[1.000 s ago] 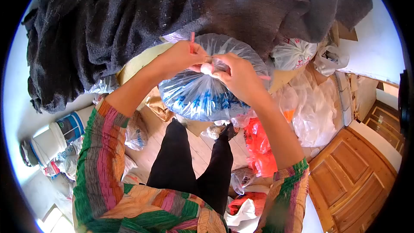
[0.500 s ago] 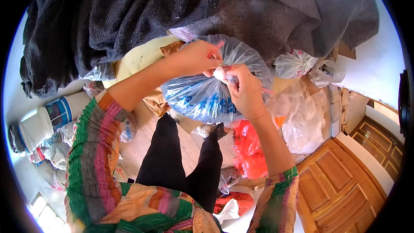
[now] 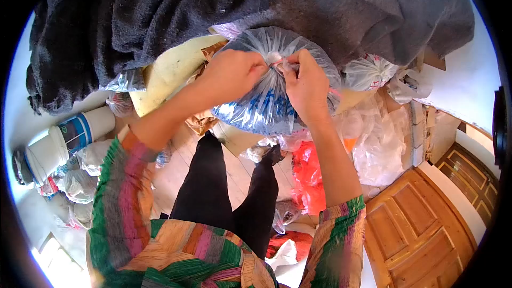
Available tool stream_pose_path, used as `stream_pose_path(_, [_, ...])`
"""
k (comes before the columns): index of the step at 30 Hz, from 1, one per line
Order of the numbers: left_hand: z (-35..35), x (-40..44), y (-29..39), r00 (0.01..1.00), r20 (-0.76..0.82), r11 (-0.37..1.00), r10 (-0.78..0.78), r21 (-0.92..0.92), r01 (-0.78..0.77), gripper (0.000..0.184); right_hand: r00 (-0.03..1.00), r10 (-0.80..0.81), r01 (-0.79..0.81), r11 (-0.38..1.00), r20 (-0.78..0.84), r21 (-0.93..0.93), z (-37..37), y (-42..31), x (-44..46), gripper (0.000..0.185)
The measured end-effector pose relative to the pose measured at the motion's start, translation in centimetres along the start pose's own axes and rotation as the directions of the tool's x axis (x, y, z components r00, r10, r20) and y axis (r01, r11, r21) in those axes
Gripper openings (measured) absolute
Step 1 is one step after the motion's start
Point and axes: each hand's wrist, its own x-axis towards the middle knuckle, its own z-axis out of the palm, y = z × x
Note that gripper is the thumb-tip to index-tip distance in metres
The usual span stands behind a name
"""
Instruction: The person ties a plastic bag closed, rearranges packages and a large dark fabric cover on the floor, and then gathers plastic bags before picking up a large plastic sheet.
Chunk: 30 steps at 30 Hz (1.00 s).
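A large clear plastic bag with blue print stands in front of me, its top gathered into a whitish knot. A pink tie shows at the neck. My left hand is closed at the left of the knot, its fingertips pressed together; what they pinch is hidden. My right hand pinches the tie at the right side of the neck between thumb and forefinger. Beneath both hands the bag looks full and round.
Dark blankets lie behind the bag. White buckets and several bags stand at the left. Red bags, clear plastic bags and a wooden door are at the right. My legs show below.
The left hand has lowered to the left of the knot, and the pink end that stuck up above it no longer shows. The right hand has risen slightly with its pinch. The view has shifted.
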Motion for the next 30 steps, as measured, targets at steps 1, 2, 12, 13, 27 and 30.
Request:
stream_pose_path(1, [-0.1,0.1,0.1,1.000,0.005,1.000,-0.004,0.011,0.003,0.011,0.997,-0.064,0.064,0.998,-0.037,-0.015,0.4,0.1,-0.1,0.013])
stream_pose_path(2, [-0.2,0.4,0.2,0.996,0.041,0.994,0.080,0.068,-0.083,0.014,0.988,-0.129,0.127,0.991,-0.081,-0.034,0.6,0.2,-0.1,0.013])
stream_pose_path(12, [-4.0,4.7,4.9,0.750,0.415,0.596,0.515,0.456,-0.661,0.010,0.981,-0.138,0.156,0.979,-0.136,0.131,-0.4,0.9,-0.5,0.009])
stream_pose_path(13, [-3.8,5.2,5.0,0.616,0.426,0.413,0.662,0.479,-0.775,0.007,0.983,-0.131,0.146,0.983,-0.132,0.108,-0.5,1.0,-0.6,0.010])
stream_pose_path(27, [-1.5,9.4,1.0,0.713,0.575,0.916,0.401,-0.224,-0.334,0.014,0.965,-0.196,0.228,0.956,-0.174,0.185,-0.2,1.8,-2.4,0.013])
stream_pose_path(30, [-0.9,9.0,1.2,0.733,0.533,0.903,0.422,-0.179,-0.390,0.016,0.962,-0.207,0.236,0.957,-0.177,0.167,-0.3,1.9,-2.7,0.013])
